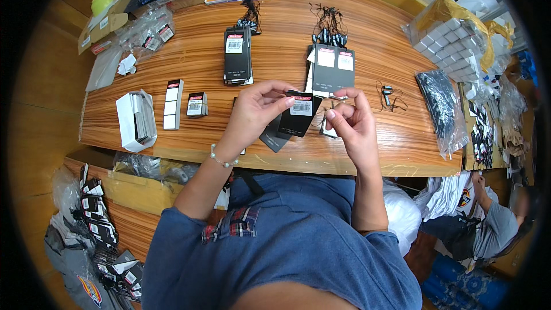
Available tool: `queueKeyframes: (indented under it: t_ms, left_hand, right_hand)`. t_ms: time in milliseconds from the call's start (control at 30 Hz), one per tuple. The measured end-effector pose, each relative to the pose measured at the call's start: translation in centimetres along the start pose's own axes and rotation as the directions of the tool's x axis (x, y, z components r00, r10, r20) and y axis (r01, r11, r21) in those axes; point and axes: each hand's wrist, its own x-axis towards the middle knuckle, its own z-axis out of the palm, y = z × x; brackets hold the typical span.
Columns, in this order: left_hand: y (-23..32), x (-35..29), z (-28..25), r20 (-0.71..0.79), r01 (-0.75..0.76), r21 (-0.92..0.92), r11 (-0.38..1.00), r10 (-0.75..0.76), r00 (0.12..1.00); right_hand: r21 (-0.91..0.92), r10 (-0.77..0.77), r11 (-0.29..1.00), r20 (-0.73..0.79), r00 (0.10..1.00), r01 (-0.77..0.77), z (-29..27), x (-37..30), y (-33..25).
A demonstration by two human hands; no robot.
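My left hand pinches a black hang tag by its upper edge, over the near side of the table. A white barcode sticker with a red strip shows on its face, and another dark tag lies partly behind it. To its right, my right hand has thumb and forefinger brought together; a thin cord may be between them, too small to tell. Just beyond my hands are a stack of black tags with stickers and a wider stack of tags, each with black strings behind it.
At left stand a white box of cards, a strip of labels and a small tag stack. A bag of small white boxes and bagged dark goods lie right. Another person sits at lower right.
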Motion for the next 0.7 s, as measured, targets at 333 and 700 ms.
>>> queueKeyframes:
  t_ms: [333,700]
  left_hand:
    - [0.2,-0.3,0.0,-0.130,-0.037,0.049,0.998,0.043,0.991]
    - [0.4,-0.5,0.1,-0.153,-0.059,0.152,0.987,0.083,0.985]
  right_hand:
    - [-0.231,-0.179,0.957,0.008,0.984,0.176,2.1,0.7,1.1]
    - [-0.369,-0.368,0.871,-0.054,0.928,0.324,4.5,1.6,1.4]
